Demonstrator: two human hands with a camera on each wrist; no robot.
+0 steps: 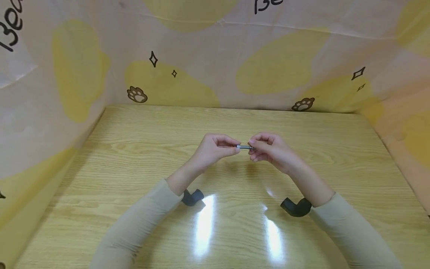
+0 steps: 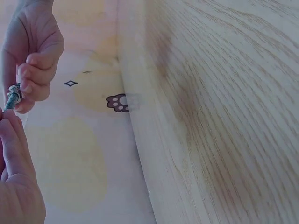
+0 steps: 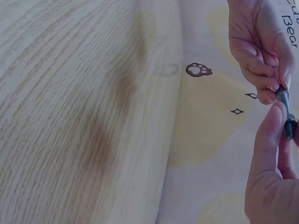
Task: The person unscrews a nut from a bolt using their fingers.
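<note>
A slim metal bolt (image 1: 245,147) lies nearly level between the two hands, above the table. My left hand (image 1: 213,149) pinches its left end between thumb and fingers. Toward the other end, a nut (image 3: 290,125) sits on the bolt's thread close to its tip. My right hand (image 1: 273,150) holds the nut with thumb and index finger, its other fingers loosely curled below. In the left wrist view, the greenish threaded shank (image 2: 10,101) shows between the fingertips of both hands. The left fingers partly hide the bolt's left end.
Below the hands spreads a wood-grain table (image 1: 134,168). Printed cloth walls (image 1: 201,48) enclose its back and sides. A black curved device (image 1: 193,198) is at the left wrist, and a similar black device (image 1: 295,207) is at the right wrist.
</note>
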